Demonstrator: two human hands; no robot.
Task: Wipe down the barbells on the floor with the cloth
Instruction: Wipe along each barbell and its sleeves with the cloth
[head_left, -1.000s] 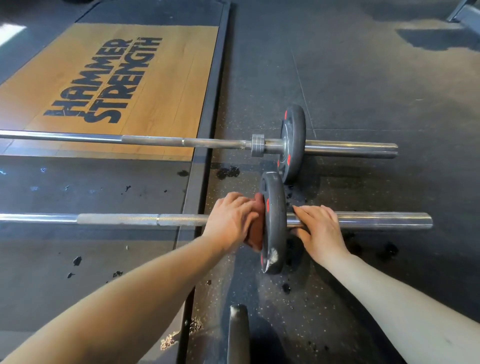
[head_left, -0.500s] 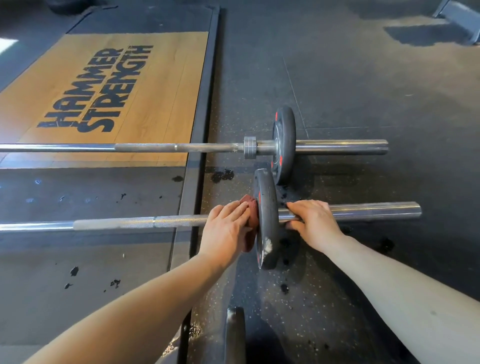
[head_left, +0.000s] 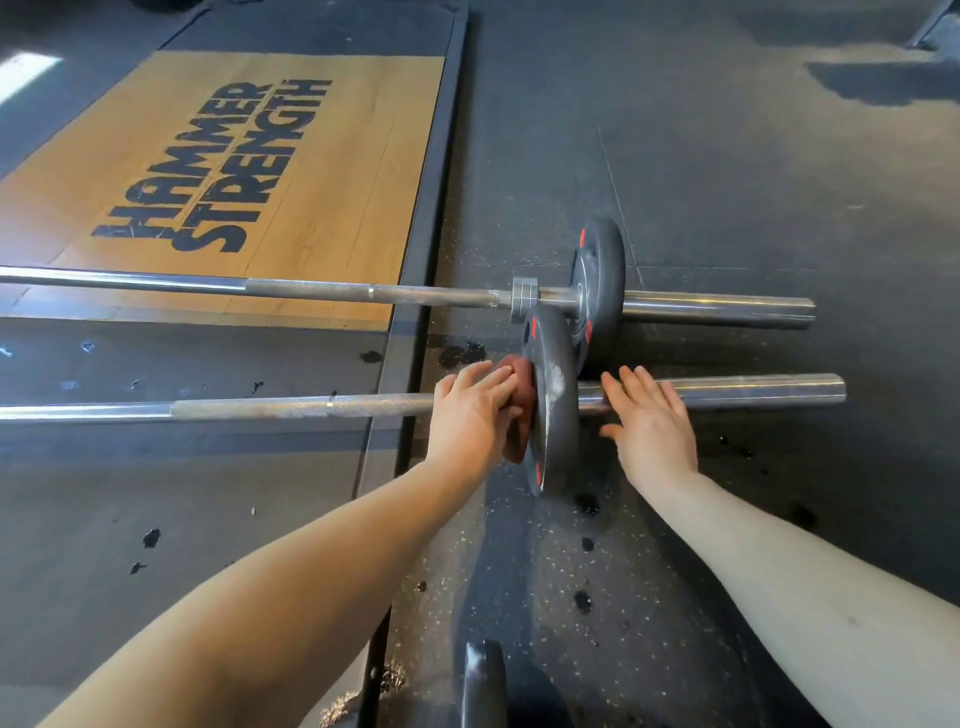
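At the far left lies a lifting platform (head_left: 322, 156) of tan wood-grain board printed with black block letters. It is framed by a dark metal strip and set in dark rubber floor (head_left: 753, 182) flecked with pale specks. 2 steel barbells lie across it, roughly parallel.

The far barbell (head_left: 311, 292) has a smooth shaft turning to grey knurling, a ringed collar (head_left: 523, 300) and a round black far plate (head_left: 602, 280) with red marks, standing on edge. The near barbell (head_left: 260, 408) shows the same knurled band along its thin shaft.

The left hand (head_left: 470, 415) reaches over that shaft. Its fingers are nearly straight and close together, pressing a crumpled reddish-brown cloth (head_left: 521, 415) against the left face of the near plate (head_left: 557, 415); nothing is clenched. That plate is a thick black disc, scuffed white on its rim. It stands upright on the near bar and overlaps the far plate in view.

Just right of it, the right hand (head_left: 649, 423) lies flat over the bar's thick, polished sleeve (head_left: 753, 389). Its fingers are straight and slightly spread, touching the sleeve, with the thumb hanging below. At the bottom edge, the rounded rim of another dark plate (head_left: 483, 686) pokes in.
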